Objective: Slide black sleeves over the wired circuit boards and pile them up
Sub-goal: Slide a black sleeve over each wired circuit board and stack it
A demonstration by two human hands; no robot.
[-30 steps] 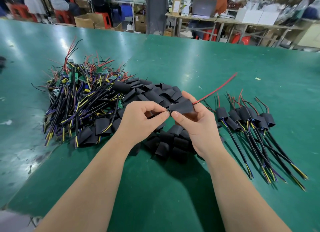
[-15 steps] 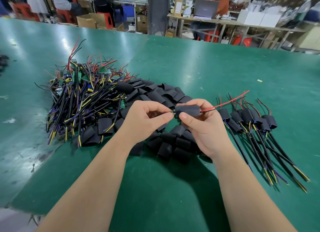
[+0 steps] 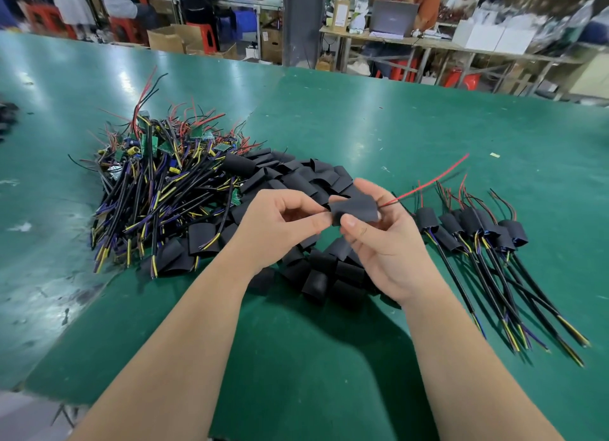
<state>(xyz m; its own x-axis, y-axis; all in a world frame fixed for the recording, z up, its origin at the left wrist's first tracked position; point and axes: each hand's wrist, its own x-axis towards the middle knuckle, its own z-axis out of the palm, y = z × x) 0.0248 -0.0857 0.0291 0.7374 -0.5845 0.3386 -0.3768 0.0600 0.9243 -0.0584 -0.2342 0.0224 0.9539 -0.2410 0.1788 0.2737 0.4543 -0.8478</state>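
Black sleeve (image 3: pixel 357 210) is hovering just above the loose sleeve heap (image 3: pixel 316 275), held between both hands. Right hand (image 3: pixel 389 246) is pinching it, thumb on the near face and fingers curling behind. Left hand (image 3: pixel 276 223) is pinching its left edge with thumb and forefinger, other fingers curled in. Red wire (image 3: pixel 428 183) is sticking out of the sleeve's right end.

Change from half a second ago: the sleeve was lying nearly level and is now tipping up again, so the red wire is swinging up and away from the heap. Both hands are keeping the same pinch throughout. No green board is showing at either end, so the board is probably covered already and the hands are just seating it.

Meaning: this piece is looking close to done and is likely heading for the finished pile (image 3: pixel 474 226), right of the heap. Bare wired boards (image 3: pixel 158 183), left of the heap on the desk (image 3: pixel 362 127), are far outnumbering the finished ones, so plenty is remaining.
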